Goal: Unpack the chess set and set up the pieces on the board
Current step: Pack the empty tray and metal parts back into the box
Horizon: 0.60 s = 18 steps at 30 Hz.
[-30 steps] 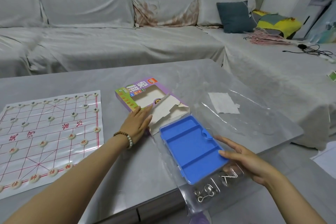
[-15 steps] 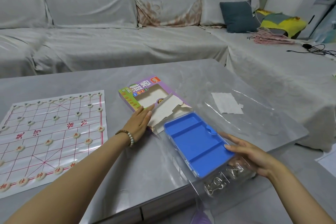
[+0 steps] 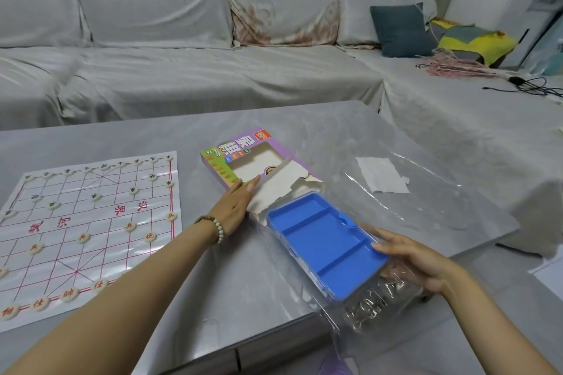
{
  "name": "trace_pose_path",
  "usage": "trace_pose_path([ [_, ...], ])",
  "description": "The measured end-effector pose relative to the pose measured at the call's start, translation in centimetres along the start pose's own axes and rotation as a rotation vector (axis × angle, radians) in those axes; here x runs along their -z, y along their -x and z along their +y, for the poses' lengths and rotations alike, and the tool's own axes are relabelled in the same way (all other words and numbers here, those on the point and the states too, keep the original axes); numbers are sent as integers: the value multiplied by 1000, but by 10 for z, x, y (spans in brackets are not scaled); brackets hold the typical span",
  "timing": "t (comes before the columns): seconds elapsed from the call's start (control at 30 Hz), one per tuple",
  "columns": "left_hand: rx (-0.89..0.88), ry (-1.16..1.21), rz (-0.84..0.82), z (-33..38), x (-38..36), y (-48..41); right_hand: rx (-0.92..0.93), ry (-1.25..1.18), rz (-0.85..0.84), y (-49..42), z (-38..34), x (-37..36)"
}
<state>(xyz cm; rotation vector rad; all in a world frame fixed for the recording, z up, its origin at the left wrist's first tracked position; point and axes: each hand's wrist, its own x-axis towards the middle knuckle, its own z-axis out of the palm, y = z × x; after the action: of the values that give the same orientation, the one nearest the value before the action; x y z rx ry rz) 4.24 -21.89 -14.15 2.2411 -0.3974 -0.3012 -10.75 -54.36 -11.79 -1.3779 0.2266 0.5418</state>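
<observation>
As flat left grip (image 3: 234, 207) presses one box (image 3: 240, 148), flat right grip (image 3: 420, 259) touches one tray (image 3: 323, 240) near counter (image 3: 198, 283) edge.

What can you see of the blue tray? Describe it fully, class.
The blue tray looks like moulded plastic: shallow, rectangular, rimmed, with ridges dividing it into three empty compartments and a small side tab. It lies diagonally by the front edge of the table, far end at the torn box. Fingers of the right hand rest on its near corner.
</observation>
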Motion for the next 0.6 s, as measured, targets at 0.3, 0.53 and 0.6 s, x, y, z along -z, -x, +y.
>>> trace_pose_path([
  [0.3, -43, -30, 5, -6, -2, -2, 14, -90, 62, -1, 2, 17],
  [0.53, -42, -66, -2, -4, -3, -5, 21, 18, 135, -2, 4, 19],
  [0.6, -38, -77, -4, -3, -3, -5, 29, 44, 156, 0, 2, 16],
])
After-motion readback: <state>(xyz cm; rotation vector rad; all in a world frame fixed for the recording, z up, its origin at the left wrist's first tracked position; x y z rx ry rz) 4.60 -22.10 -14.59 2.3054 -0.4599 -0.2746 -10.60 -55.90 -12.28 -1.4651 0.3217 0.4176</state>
